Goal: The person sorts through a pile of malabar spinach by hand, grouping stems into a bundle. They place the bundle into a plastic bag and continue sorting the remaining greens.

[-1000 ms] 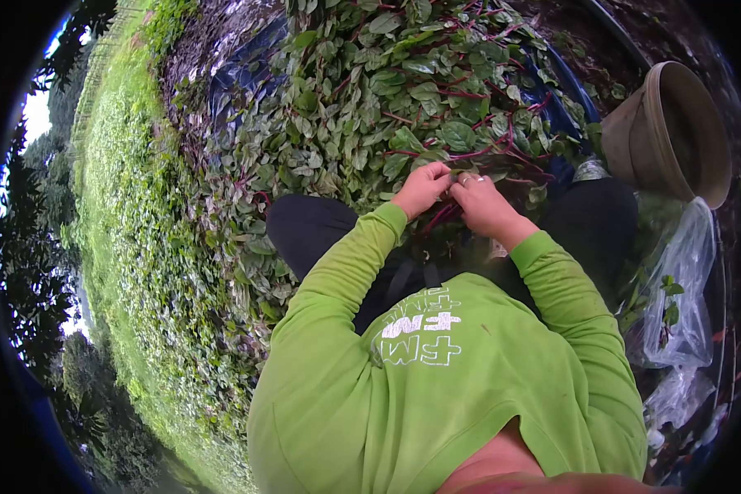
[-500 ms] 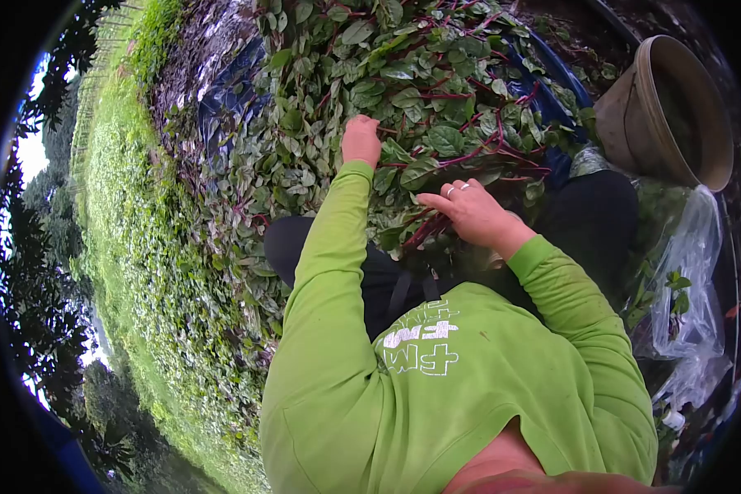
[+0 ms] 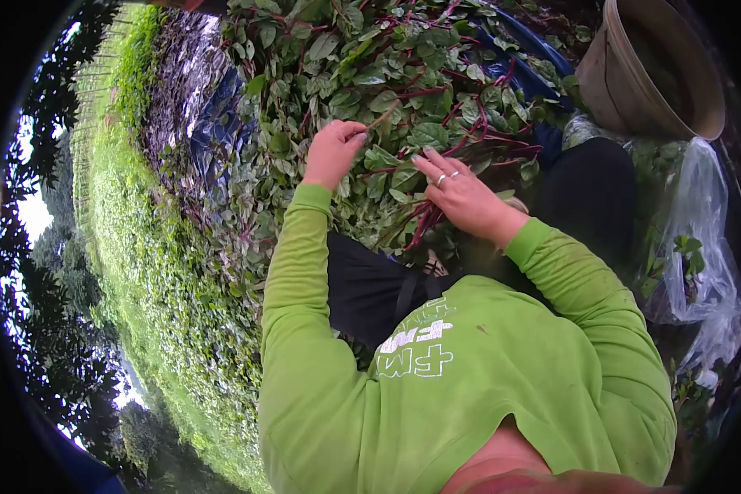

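Between the thumb and fingertips of my left hand (image 3: 334, 153) is a thin yellowish-brown stem (image 3: 384, 114), pointing up and right over the leaves. My right hand (image 3: 469, 194), with rings on a finger, curls over a bunch of red-stemmed greens (image 3: 422, 224); the cut stem ends point down toward my lap. Its thumb and the underside of its grip are hidden. Both hands work just above a large heap of leafy greens (image 3: 305, 107) with dark red stems, spread in front of my knees.
A blue tarp (image 3: 216, 136) shows at both sides of the heap. To the right, a tilted brown bucket (image 3: 605, 78) stands beside a clear plastic bag (image 3: 700, 222). Low green plants (image 3: 181, 329) grow along the left. My dark-trousered knee (image 3: 593, 198) is by the right hand.
My left hand has moved left and back from the heap, and a thin stem now shows in its fingers. My right hand has shifted slightly, its fingers reaching further up. The view has tilted a little.
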{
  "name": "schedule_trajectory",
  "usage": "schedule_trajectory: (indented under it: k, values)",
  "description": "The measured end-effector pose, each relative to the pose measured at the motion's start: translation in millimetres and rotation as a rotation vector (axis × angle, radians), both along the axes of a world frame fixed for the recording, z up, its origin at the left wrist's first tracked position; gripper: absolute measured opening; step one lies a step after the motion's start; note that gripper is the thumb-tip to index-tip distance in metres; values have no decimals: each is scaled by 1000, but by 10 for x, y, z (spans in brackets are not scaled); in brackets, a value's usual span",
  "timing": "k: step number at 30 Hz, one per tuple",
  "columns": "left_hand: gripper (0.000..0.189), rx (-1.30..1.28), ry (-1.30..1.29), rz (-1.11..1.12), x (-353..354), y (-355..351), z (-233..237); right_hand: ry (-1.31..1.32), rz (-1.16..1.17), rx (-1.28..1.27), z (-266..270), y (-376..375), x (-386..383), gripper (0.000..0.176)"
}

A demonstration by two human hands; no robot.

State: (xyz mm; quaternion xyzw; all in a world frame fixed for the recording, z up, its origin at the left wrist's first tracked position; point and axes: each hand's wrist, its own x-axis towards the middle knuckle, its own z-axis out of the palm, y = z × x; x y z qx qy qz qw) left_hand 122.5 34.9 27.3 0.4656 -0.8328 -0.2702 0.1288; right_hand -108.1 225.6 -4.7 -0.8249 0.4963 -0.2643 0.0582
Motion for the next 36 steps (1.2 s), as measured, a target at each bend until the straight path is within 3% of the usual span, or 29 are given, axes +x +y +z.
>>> schedule_trajectory:
  k: [3,4,6,9,12,15,19,24,29,32,33,35,36]
  values:
    - [20,240,-31,-174,-248,514,-33,-22,-71,-124,-58,34,-14,19]
    - [19,587,177,-113,-317,676,-153,2,-87,-27,-74,52,-35,18]
    - [22,919,23,-84,-460,704,-249,50,-103,90,-96,103,-79,15]
    - [28,848,410,51,-763,538,-861,132,-56,105,-91,192,-102,9]
    - [31,22,-134,-218,-1235,694,-1003,162,5,176,-183,309,-67,6]
    - [32,-235,-324,-283,-1363,565,-1261,150,8,219,-174,413,-137,12]
    - [31,44,-62,-189,-1120,284,-1058,178,-52,280,-165,376,-184,14]
    - [38,167,1,-93,-549,189,-653,197,-79,234,-81,246,-121,12]
    - [35,434,90,-44,-195,479,-656,142,-275,-166,-175,125,-151,13]
    - [31,396,87,-152,-187,633,-700,136,-268,140,-289,103,-148,13]
    - [25,399,80,-179,-244,686,-625,146,-255,114,-308,103,-142,12]
    - [22,377,162,-178,-202,619,-1056,185,-202,131,-281,117,-97,13]
    - [18,512,124,3,-387,724,-848,205,-175,139,-268,111,-81,13]
